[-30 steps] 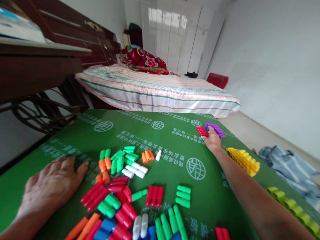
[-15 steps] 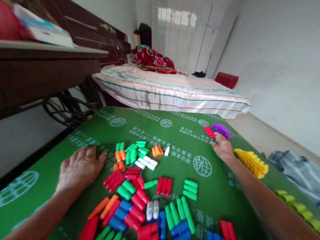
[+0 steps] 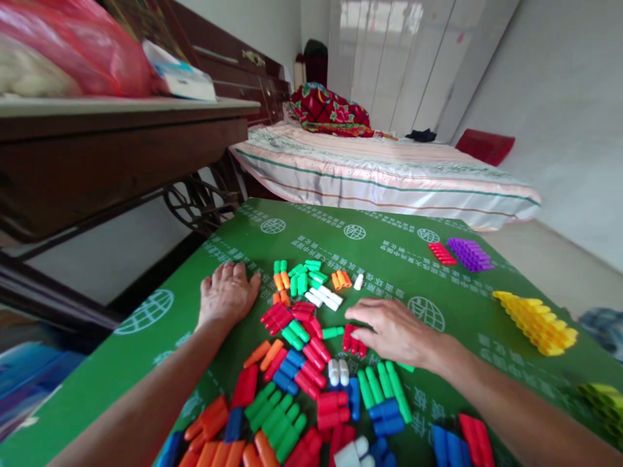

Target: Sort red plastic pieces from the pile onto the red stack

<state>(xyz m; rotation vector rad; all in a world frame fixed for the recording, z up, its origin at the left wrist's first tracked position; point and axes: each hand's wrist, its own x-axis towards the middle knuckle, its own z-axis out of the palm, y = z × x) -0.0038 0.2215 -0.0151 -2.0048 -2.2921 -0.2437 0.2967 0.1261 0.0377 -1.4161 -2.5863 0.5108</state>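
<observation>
My left hand (image 3: 227, 292) rests palm down on the green board (image 3: 204, 363), its fingers stretched out, left of the pile. Above the middle of the board is my right hand (image 3: 389, 327), fingers and thumb apart, with the thumb at a small row of red bullet-shaped toy blocks (image 3: 354, 342). Whether it touches them I cannot tell. Around the hands lie joined green blocks (image 3: 302, 283), white blocks (image 3: 326, 298), orange blocks (image 3: 341, 279) and a single white block (image 3: 359, 281). Nearer me are more green blocks (image 3: 277, 415) and blue blocks (image 3: 387, 415). My right hand hides part of a green piece.
Stacked purple blocks (image 3: 470, 253) and a red row (image 3: 442, 253) stand at the far right. Yellow blocks (image 3: 535, 322) and lime blocks (image 3: 603, 402) line the right edge. Beyond the board is a bed (image 3: 389, 175); a wooden table (image 3: 121, 143) stands left.
My right hand has come back from the red row at the far right to the red blocks in the middle. My left hand stays flat. The view has turned left.
</observation>
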